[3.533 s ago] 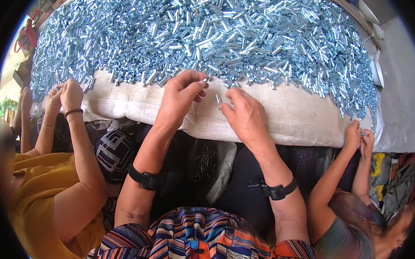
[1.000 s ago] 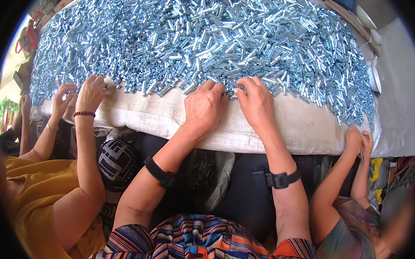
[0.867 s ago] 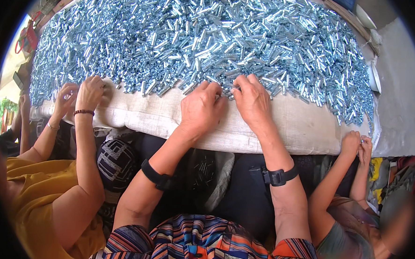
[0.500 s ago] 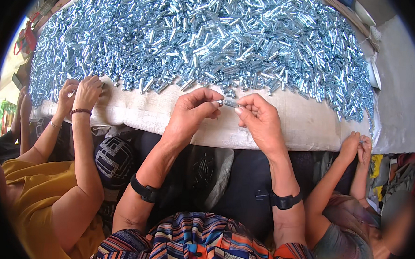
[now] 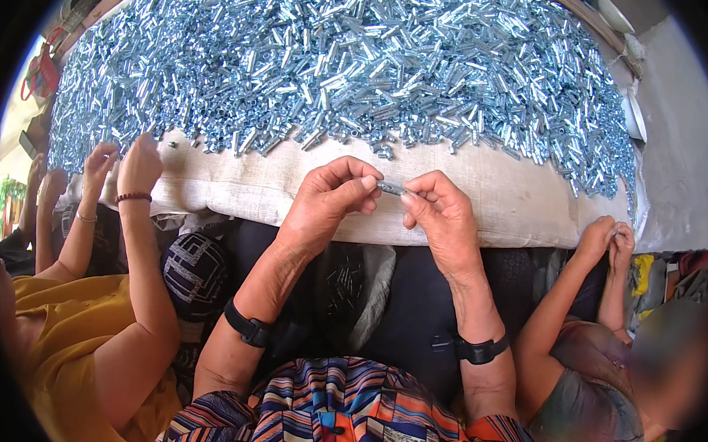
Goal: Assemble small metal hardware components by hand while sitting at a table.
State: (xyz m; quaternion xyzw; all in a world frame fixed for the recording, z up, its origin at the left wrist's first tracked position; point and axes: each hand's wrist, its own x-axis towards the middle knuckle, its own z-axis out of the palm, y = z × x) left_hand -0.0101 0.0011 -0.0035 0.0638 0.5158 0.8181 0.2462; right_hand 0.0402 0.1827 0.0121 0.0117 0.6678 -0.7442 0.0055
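Note:
A short silvery metal sleeve (image 5: 391,188) spans the gap between my two hands, just above the cloth edge. My left hand (image 5: 331,194) is closed, with thumb and forefinger pinching around the sleeve's left end. Whatever small piece sits under those fingertips is mostly hidden. My right hand (image 5: 444,218) is closed too, its thumb and fingers pinching the right end. Beyond both hands lies a broad heap of loose metal sleeves (image 5: 330,68), with small ring-like pieces among them.
Pale cloth (image 5: 499,201) covers the work surface up to its near edge. At left, a person in a mustard top (image 5: 84,327) has hands at the heap; at right, another person's hands (image 5: 609,241) meet near the edge. More loose metal parts (image 5: 342,288) lie in a dark hollow before me.
My hands have come closer, and the small metal piece in my left fingers now meets the sleeve held by my right. The left neighbour's hands have shifted left and blurred.

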